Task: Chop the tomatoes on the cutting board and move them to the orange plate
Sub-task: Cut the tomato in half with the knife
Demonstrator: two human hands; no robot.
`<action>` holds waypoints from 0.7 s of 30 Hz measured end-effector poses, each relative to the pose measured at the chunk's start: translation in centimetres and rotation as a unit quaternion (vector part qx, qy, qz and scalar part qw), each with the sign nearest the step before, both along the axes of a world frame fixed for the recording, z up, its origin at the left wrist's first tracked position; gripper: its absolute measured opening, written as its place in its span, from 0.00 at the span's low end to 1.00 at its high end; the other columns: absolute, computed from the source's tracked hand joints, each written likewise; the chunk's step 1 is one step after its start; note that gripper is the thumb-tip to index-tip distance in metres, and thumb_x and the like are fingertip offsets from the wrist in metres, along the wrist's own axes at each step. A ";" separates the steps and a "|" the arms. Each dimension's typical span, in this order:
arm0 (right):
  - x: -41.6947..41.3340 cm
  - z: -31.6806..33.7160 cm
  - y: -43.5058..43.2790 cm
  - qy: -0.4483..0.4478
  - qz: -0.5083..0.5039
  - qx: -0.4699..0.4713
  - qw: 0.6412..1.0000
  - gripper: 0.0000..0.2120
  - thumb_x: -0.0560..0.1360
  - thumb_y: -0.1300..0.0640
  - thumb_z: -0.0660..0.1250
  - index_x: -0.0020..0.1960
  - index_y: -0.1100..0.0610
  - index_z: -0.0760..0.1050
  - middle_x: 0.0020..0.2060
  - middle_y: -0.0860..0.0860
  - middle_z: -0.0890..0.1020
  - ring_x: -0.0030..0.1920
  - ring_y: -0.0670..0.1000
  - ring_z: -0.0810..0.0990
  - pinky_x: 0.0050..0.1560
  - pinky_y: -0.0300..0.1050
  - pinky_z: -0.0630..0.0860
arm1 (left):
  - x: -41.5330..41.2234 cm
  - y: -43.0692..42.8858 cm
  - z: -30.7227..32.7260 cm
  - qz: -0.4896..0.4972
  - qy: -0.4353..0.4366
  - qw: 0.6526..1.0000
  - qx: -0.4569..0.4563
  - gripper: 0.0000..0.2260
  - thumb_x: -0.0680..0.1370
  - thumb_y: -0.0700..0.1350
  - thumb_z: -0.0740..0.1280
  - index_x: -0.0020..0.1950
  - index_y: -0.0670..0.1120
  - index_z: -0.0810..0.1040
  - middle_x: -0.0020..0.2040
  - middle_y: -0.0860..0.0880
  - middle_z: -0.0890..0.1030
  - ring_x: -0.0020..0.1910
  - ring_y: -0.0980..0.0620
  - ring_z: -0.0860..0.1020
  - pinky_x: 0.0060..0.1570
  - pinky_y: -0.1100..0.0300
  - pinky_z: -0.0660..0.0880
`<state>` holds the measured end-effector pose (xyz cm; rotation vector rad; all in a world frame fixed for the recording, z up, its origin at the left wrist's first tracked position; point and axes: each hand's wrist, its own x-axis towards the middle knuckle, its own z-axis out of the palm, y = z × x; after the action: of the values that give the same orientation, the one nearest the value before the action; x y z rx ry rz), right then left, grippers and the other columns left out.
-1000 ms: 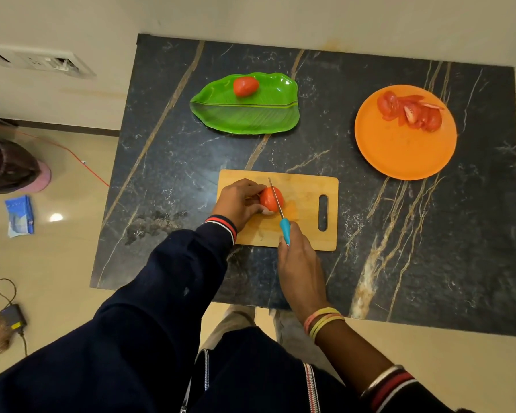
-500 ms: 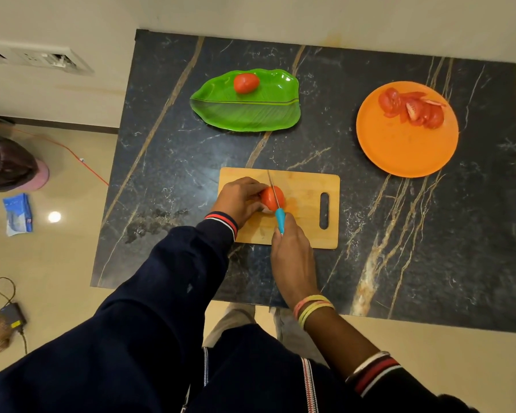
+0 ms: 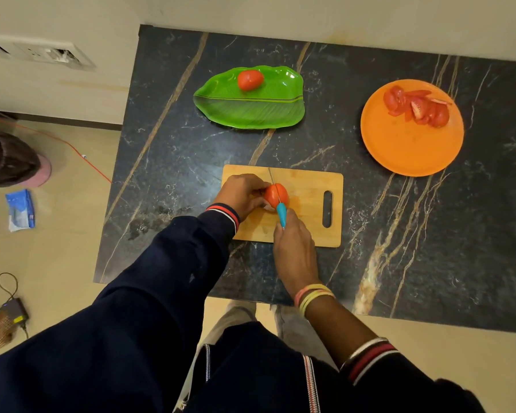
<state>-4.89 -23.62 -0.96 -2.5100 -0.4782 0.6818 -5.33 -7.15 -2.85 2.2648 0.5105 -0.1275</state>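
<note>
**On the cutting board: slicing in hand, transfer to the plate to come**

On the middle of the cutting board (image 3: 310,231), a tomato (image 3: 276,194) with the knife (image 3: 280,211) laid across its top. Thin blade pointing to the board's far edge, teal handle toward the near edge. Judged as the chopping step, with a cut just started or partway down; depth of the blade impossible to tell from above.

Left hand (image 3: 242,194) over the board's left end, fingers (image 3: 258,186) curled together round the tomato's left side, gripping and steadying it, just beside the blade. Right hand (image 3: 294,242) over the board's near edge, fingers (image 3: 286,223) clamped round the knife handle.

Next, probably: press and draw the blade down through the flesh to the wood, keeping the left fingertips tucked back from the edge. Then shift the grip leftward for a further slice. Round, smooth-skinned fruit, so likely to roll or slip if pinned loosely.

Well to the right of the board and beyond its far edge, the orange plate (image 3: 405,150), already carrying a heap of chopped tomato pieces (image 3: 414,107) on its far half. Straight beyond the board's far edge, a green leaf-shaped plate (image 3: 251,114) with one whole tomato (image 3: 250,79), untouched. Roughly midway through the task by that count: one lot plated, one under the knife, one waiting.
</note>
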 end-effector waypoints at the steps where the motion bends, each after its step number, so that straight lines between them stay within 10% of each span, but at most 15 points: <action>1: 0.1 -0.1 0.0 0.000 0.002 -0.001 1.000 0.22 0.84 0.54 0.58 0.76 0.58 0.62 0.60 0.56 0.78 0.54 0.56 0.79 0.52 0.56 0.80 | 0.1 0.0 0.0 0.002 0.006 1.000 -0.003 0.17 0.70 0.41 0.76 0.58 0.40 0.81 0.50 0.42 0.83 0.49 0.45 0.80 0.55 0.50 0.77; 21: -1.8 -0.1 -3.3 0.006 0.015 -0.013 1.000 0.21 0.84 0.53 0.57 0.75 0.57 0.63 0.61 0.55 0.77 0.54 0.56 0.79 0.51 0.54 0.80 | -0.3 0.2 0.1 -0.002 0.023 1.000 -0.007 0.18 0.69 0.42 0.76 0.58 0.41 0.81 0.52 0.44 0.82 0.50 0.47 0.79 0.57 0.52 0.76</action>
<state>-6.69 -26.90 -1.09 -2.5254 -0.5057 0.7189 -5.68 -6.99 -2.74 2.2540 0.5286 -0.1837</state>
